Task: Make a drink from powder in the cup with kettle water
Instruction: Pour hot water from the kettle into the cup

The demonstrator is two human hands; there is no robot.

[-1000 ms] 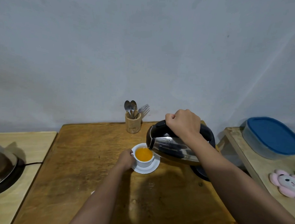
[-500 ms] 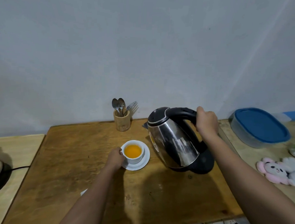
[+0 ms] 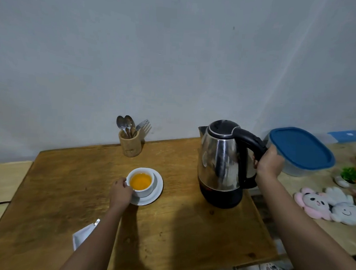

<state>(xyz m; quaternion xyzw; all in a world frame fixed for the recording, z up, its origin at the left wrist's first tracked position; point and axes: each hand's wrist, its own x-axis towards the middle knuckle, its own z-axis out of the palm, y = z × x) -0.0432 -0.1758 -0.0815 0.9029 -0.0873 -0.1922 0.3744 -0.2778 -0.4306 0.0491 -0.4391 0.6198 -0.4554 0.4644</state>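
A white cup (image 3: 143, 191) filled with orange liquid sits on a white saucer (image 3: 155, 194) in the middle of the wooden table (image 3: 52, 186). My left hand (image 3: 120, 193) grips the cup at its left side, where the handle is hidden. The steel kettle (image 3: 220, 163) stands upright on its black base (image 3: 221, 198) at the table's right. My right hand (image 3: 268, 165) is closed around the kettle's black handle. An opened white sachet (image 3: 83, 235) lies near the front edge, partly hidden by my left forearm.
A wooden holder (image 3: 130, 144) with spoons and a fork stands at the back by the wall. On the right side table are a blue-lidded container (image 3: 301, 150), two plush toys (image 3: 329, 204) and a small plant (image 3: 349, 176). A cable lies at the far left.
The kettle went from tilted over the cup to upright on its base at the right. My right hand moved right with it. My left hand stayed on the cup.
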